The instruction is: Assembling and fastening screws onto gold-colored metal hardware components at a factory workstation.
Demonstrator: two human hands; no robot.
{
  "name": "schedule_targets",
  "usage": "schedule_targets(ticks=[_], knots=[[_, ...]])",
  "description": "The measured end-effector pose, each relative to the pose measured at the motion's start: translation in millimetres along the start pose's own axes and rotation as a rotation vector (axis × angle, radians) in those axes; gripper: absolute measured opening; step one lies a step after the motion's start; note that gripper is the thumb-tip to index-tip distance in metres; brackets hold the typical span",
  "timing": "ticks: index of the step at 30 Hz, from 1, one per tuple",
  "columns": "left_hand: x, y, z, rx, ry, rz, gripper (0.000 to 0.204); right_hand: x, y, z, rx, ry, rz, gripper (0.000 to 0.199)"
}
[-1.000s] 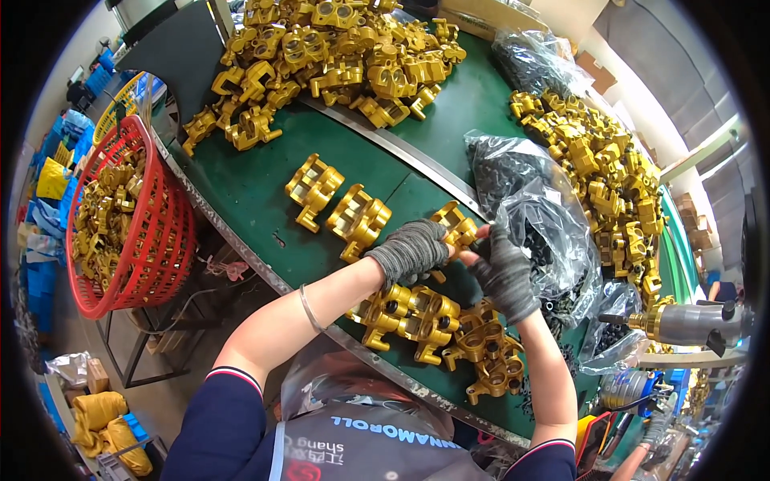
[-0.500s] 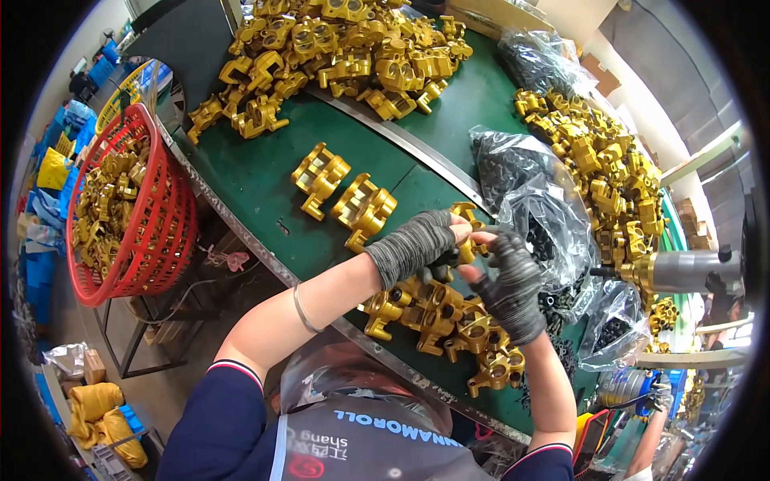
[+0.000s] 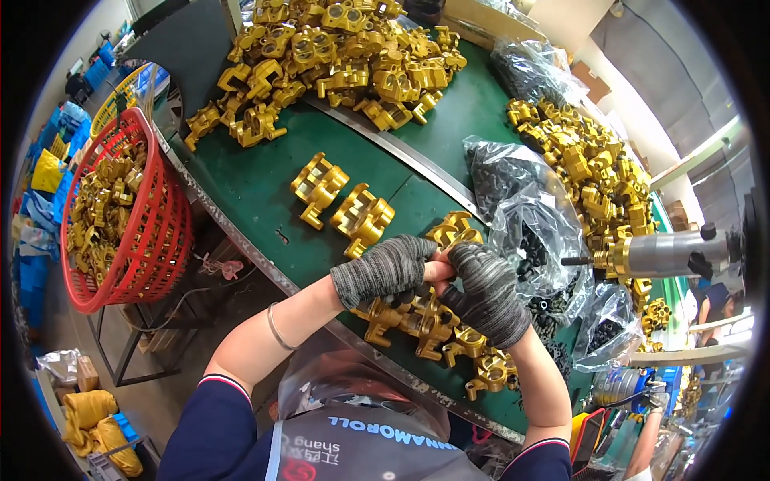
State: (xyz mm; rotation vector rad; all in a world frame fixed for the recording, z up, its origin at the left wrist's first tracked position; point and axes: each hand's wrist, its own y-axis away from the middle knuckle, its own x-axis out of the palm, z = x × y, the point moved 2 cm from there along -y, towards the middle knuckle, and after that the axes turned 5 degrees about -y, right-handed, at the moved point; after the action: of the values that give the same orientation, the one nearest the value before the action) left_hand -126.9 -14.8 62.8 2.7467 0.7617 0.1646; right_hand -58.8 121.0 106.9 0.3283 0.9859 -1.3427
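Note:
My left hand [image 3: 387, 272] and my right hand [image 3: 487, 293], both in grey fingerless knit gloves, meet over the green table. Their fingertips pinch together; whatever lies between them is hidden. Just beyond the fingers sits a gold metal part [image 3: 454, 230] that looks like a brake caliper housing. Under and nearer than the hands lies a row of similar gold housings [image 3: 433, 327], partly covered by the gloves. Two more stand to the left: one housing [image 3: 319, 189] and, beside it, another housing [image 3: 363, 218].
Gold housings form a large pile [image 3: 345, 64] at the back and another [image 3: 589, 164] at right. Clear plastic bags [image 3: 537, 232] of small black parts lie right of my hands, near a grey cylindrical tool [image 3: 674, 260]. A red basket [image 3: 128, 264] of gold parts stands left.
Both hands have drawn slightly left and nearer. My right hand has turned inward, its fingers closing against those of my left. The view has shifted a little.

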Motion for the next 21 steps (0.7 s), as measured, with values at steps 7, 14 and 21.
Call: schedule_targets(ticks=[7, 14, 21], knots=[[-8, 8, 12, 0.064, 0.017, 0.101, 0.030, 9, 3, 8, 0.070, -0.255, 0.061, 0.025], [-19, 17, 11, 0.017, 0.107, 0.219, 0.024, 15, 2, 8, -0.422, 0.312, -0.057, 0.017], [-20, 24, 19, 0.515, -1.190, -0.501, 0.016, 40, -16, -7, -0.025, 0.101, -0.054, 0.015]])
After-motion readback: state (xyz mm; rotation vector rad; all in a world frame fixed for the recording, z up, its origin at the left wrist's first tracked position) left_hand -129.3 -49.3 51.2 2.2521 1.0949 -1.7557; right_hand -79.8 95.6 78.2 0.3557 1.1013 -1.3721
